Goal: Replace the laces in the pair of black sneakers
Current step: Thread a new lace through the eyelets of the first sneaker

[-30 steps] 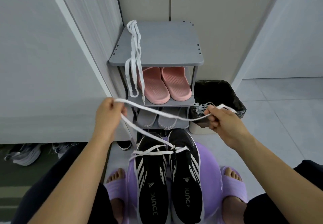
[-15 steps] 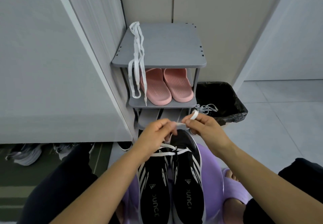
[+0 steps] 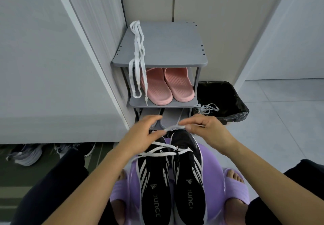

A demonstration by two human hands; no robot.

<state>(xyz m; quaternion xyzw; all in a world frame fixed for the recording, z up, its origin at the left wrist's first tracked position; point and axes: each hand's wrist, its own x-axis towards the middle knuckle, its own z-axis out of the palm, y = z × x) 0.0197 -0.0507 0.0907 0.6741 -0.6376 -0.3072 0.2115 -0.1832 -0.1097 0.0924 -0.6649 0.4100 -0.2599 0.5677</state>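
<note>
two black sneakers [image 3: 188, 172] lie side by side on a purple stool [image 3: 213, 168] between the person's knees, long axes running away from them, toes toward a grey shoe rack [image 3: 168, 45]. a white lace [image 3: 163, 152] crosses only the front eyelets; most lacing remains. right hand [image 3: 208, 130] pinches the lace; left hand [image 3: 140, 135] blurred, grip unclear.

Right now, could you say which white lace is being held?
The lace in the right hand, over the black sneakers; the rack lace and bin lace are untouched.
</note>
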